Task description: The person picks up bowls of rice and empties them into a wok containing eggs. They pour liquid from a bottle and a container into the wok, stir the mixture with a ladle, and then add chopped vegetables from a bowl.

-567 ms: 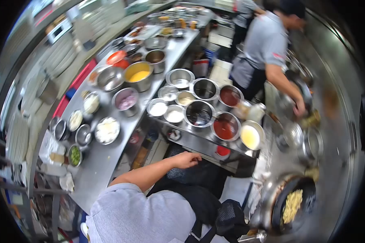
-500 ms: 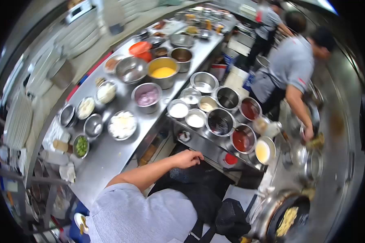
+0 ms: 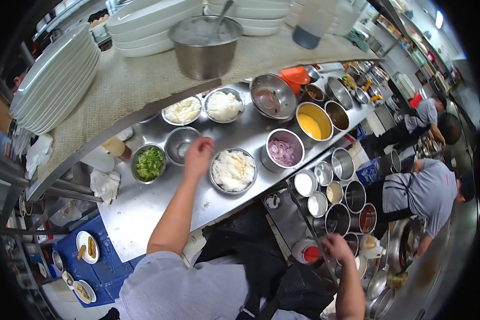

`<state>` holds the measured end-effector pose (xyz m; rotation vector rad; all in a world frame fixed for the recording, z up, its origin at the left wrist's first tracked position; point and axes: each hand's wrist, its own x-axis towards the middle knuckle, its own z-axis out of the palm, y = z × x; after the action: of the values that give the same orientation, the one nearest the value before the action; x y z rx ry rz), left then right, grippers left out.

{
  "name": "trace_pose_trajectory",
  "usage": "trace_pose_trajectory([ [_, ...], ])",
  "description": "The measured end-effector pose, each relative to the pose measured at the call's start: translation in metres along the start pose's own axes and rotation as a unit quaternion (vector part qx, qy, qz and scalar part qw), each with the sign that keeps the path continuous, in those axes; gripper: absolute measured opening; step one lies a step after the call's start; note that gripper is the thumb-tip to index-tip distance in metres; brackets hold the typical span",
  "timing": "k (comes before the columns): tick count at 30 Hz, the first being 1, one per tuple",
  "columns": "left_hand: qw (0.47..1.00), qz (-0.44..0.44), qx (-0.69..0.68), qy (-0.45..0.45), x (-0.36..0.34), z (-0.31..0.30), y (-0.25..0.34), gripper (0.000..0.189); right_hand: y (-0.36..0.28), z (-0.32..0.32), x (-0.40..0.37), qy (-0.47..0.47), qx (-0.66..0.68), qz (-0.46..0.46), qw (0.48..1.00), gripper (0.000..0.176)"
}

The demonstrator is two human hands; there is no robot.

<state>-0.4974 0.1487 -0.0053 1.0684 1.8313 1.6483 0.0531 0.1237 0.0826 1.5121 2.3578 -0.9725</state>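
Note:
My left hand [image 3: 198, 154] is over the counter at the right rim of a small metal bowl [image 3: 175, 152] with a little pale residue inside. Its fingers are smeared by motion. To its right sits a metal bowl of white, crumbly food [image 3: 232, 170], and to its left a bowl of chopped green vegetable [image 3: 148, 163]. My right hand [image 3: 337, 247] hovers beside the pots at the right, fingers loosely bent and apart, with nothing visible in them. Near it are a red-lidded container [image 3: 309, 253] and a pot of dark liquid [image 3: 337, 217].
A shelf [image 3: 138, 101] with stacked white dishes [image 3: 58, 85] and a metal pot [image 3: 205, 56] overhangs the counter. Beyond are sliced onions [image 3: 281, 152] and a pot of yellow liquid [image 3: 310, 127]. Two co-workers [image 3: 424, 189] stand at the right. Plates of food [image 3: 88, 247] rest on a blue surface.
My view has turned left toward the counter and shelf. My left hand has gone from in front of my apron to the small metal bowl. My right hand has come into view.

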Motion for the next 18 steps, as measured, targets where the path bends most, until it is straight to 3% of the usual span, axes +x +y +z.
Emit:
trace_pose_trajectory([
  [3,0.972,-0.032,0.072,0.222,0.053,-0.06,-0.045,0.02,-0.103,-0.043,0.109,-0.098,0.128,-0.066,0.985,0.025],
  [6,0.956,-0.035,0.133,0.258,0.094,-0.093,-0.082,0.025,-0.188,-0.038,0.21,-0.015,0.283,-0.089,0.955,0.029],
  [7,0.95,-0.051,0.206,0.23,0.105,-0.098,-0.092,0.025,-0.193,-0.02,0.257,0.032,0.307,-0.128,0.942,0.041],
  [9,0.926,-0.106,0.329,0.152,0.118,-0.104,-0.081,0.027,-0.234,-0.006,0.315,0.032,0.379,-0.067,0.922,0.06],
  [11,0.935,-0.075,0.33,0.106,0.141,-0.113,-0.139,0.029,-0.253,0.014,0.372,0.038,0.384,-0.042,0.922,0.066],
  [13,0.935,0.007,0.352,0.032,0.156,-0.116,-0.189,0.031,-0.266,0.023,0.409,0.028,0.422,-0.009,0.906,0.061],
  [15,0.924,-0.012,0.381,0.011,0.15,-0.115,-0.149,0.027,-0.282,0.026,0.437,0.012,0.485,0.046,0.873,0.041],
  [16,0.913,-0.031,0.406,-0.01,0.148,-0.111,-0.133,0.024,-0.285,0.029,0.449,0.009,0.485,0.042,0.874,0.041],
  [18,0.931,-0.02,0.364,0.01,0.153,-0.106,-0.136,0.017,-0.288,0.035,0.469,-0.001,0.576,0.023,0.817,0.03],
])
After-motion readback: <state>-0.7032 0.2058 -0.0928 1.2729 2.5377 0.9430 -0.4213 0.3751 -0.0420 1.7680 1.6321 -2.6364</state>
